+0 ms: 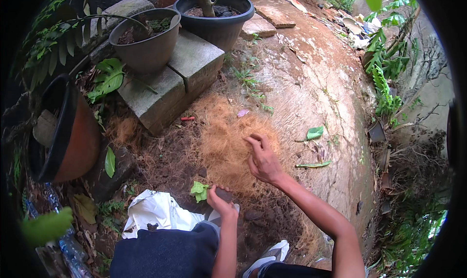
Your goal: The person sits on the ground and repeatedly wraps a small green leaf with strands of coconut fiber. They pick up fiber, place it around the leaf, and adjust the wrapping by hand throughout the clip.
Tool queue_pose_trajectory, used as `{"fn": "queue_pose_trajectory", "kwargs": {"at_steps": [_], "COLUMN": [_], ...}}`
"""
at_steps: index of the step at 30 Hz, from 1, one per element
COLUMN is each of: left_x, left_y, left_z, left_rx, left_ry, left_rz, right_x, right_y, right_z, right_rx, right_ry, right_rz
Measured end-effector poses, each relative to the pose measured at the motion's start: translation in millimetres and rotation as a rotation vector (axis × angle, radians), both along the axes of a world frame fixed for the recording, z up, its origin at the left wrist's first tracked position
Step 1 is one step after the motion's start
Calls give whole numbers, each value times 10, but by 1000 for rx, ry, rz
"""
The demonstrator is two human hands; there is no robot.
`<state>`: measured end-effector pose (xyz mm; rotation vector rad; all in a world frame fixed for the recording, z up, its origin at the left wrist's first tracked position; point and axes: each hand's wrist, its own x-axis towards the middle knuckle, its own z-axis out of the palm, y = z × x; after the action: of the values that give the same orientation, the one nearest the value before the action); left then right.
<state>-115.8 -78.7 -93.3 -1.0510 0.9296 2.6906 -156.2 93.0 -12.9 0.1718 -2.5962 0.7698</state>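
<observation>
My left hand [222,203] is closed around a dark, rounded lump of what looks like soil [224,195]. A small green plant with pale leaves [199,191] sticks out to the left of that hand. Up and to the right, my right hand [265,162] hangs over a spread of loose brown fibre [225,149], its thumb and bent fingers apart. Nothing shows between them, and I cannot tell whether the fingertips touch the fibre. Below my left hand lies dark, crumbly soil [260,222].
Potted plants in a grey pot [146,49] and a black pot [214,22] stand by concrete blocks [194,59]. A tilted orange-brown pot [80,141] sits at left. White plastic [158,212] lies near my knee. Loose leaves [314,133] rest on the path at right.
</observation>
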Motion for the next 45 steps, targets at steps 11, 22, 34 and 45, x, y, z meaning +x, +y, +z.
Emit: {"fn": "queue_pose_trajectory", "kwargs": {"at_steps": [11,22,34,45], "left_x": [-13,-9,-17,-19], "left_y": [2,4,31,26], "left_z": [-39,27,-1,2], "left_rx": [-4,-39,-48,-44], "left_ry": [5,-10,20,13], "left_rz": [13,9,15,22], "right_x": [241,0,-7,47], "right_y": [-103,-46,-150,-109], "right_z": [-74,-159,-500,-375], "right_rx": [607,151,439,336], "right_ry": [-250,-99,-379,-463], "right_rz": [62,-117,-22,32]}}
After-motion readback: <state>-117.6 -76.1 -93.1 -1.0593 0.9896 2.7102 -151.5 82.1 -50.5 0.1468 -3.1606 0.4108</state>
